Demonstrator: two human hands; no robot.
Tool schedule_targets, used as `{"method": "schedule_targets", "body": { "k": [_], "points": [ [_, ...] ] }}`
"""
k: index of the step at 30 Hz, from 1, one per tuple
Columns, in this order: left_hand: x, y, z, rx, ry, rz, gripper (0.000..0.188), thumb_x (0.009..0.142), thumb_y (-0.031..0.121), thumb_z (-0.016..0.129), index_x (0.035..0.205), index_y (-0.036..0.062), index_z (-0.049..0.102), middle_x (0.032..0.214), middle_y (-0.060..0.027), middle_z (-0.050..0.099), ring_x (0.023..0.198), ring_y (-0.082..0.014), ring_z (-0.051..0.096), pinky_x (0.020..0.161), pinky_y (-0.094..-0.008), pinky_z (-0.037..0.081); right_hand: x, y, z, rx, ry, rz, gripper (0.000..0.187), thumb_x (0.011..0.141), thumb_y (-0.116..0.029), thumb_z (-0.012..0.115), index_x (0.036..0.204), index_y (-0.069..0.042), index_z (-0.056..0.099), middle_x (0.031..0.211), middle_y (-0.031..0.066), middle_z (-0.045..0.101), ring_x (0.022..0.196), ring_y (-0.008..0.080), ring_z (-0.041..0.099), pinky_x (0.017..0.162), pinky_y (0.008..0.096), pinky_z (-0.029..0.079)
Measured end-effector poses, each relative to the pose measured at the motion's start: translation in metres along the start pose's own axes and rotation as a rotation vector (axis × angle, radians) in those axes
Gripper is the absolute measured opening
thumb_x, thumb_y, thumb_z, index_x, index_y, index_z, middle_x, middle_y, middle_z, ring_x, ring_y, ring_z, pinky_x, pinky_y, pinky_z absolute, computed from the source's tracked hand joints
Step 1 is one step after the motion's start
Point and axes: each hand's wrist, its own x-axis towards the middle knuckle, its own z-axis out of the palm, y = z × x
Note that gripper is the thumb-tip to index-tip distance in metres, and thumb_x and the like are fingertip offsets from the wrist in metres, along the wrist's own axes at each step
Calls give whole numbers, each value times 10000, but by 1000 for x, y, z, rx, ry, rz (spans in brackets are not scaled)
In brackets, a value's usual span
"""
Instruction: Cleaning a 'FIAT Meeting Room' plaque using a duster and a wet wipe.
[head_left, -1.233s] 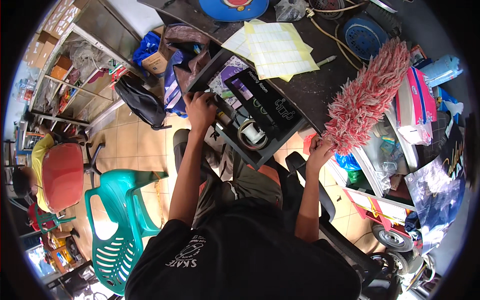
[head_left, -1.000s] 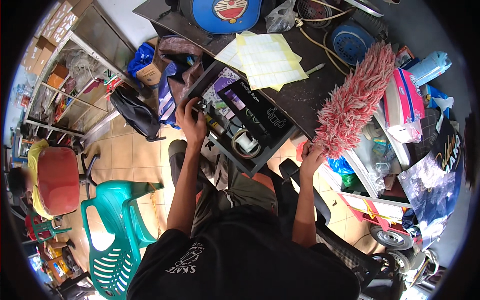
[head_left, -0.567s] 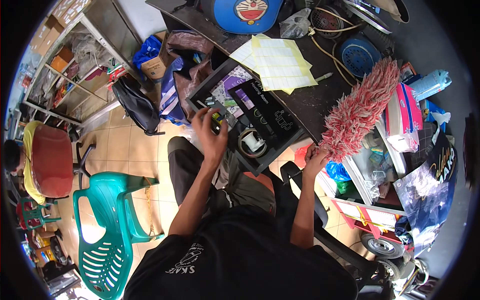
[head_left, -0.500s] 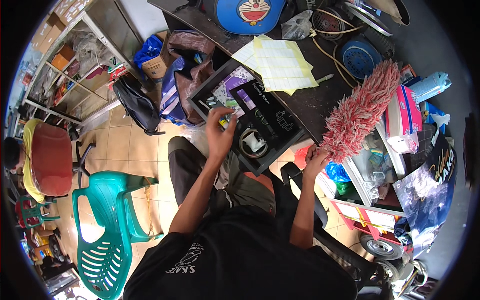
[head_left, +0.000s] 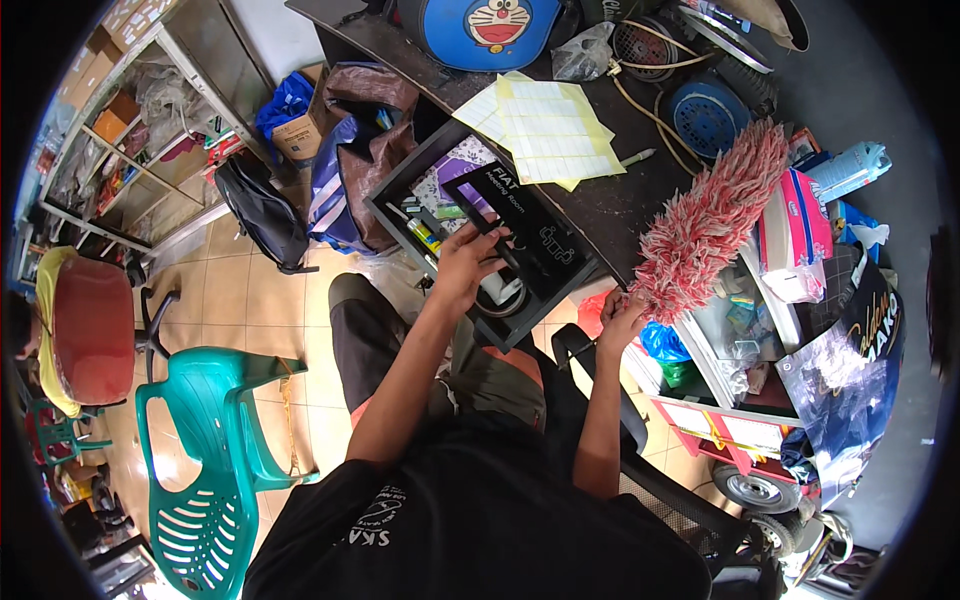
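The left hand (head_left: 463,268) is over the near part of the drawer (head_left: 550,304), its fingers curled and bunched at the near edge of the black sign (head_left: 540,238). They look to be partly closed; whether they are clamped on the sign or only touch it cannot be told. The right hand (head_left: 622,320), well apart to the right, is closed around the near end of the red duster (head_left: 712,225).

The sign lies slanted over the right side of the drawer, just beside the papers (head_left: 560,130) on the bench (head_left: 612,212). The roll (head_left: 517,304) sits by the left hand, partly hidden by it; the yellow tube (head_left: 424,236) lies to its left.

Handling the sign well would probably call for a fingertip pinch on its edge and a slow, level lift, so that it neither scrapes the drawer wall nor drags the loose things. The duster's fluffy head seems best angled away from the papers, and the right hand steady.
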Motion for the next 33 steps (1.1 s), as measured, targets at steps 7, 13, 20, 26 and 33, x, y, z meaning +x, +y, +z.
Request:
{"method": "schedule_targets", "body": {
  "k": [7,13,20,26,33],
  "points": [
    [-21,9,-18,-44,-17,56,331,948,28,529,1272,90,540,1292,-85,586,1054,-245,638,883,-410,532,-8,-27,18,26,38,4,463,1023,-400,447,665,-150,295,558,-28,317,470,58,289,444,240,156],
    [-40,23,-35,-204,-67,131,378,919,3,561,1273,118,500,1279,-76,599,1016,-219,648,803,-386,572,-4,-10,11,68,36,5,353,986,-474,464,844,-152,491,590,-41,440,442,38,345,409,196,201],
    [-66,30,-60,-605,-193,190,201,921,32,606,991,219,627,898,47,602,924,-155,610,943,-621,502,-8,-29,23,-50,82,-34,464,1029,-427,313,665,-139,320,544,-34,306,452,66,266,427,251,163],
    [-72,40,-57,-404,-39,212,133,952,274,636,907,150,614,908,46,614,930,-140,605,939,-479,520,3,-11,4,-32,-28,-39,400,993,-458,403,798,-109,411,572,-22,391,443,52,306,407,223,171],
    [-68,32,-65,-1172,-699,85,237,991,289,540,1109,84,553,808,-5,567,767,-150,577,688,-305,493,7,-1,-2,-15,16,13,459,986,-495,436,932,-57,564,622,-1,528,438,46,361,399,210,199]
  ]
}}
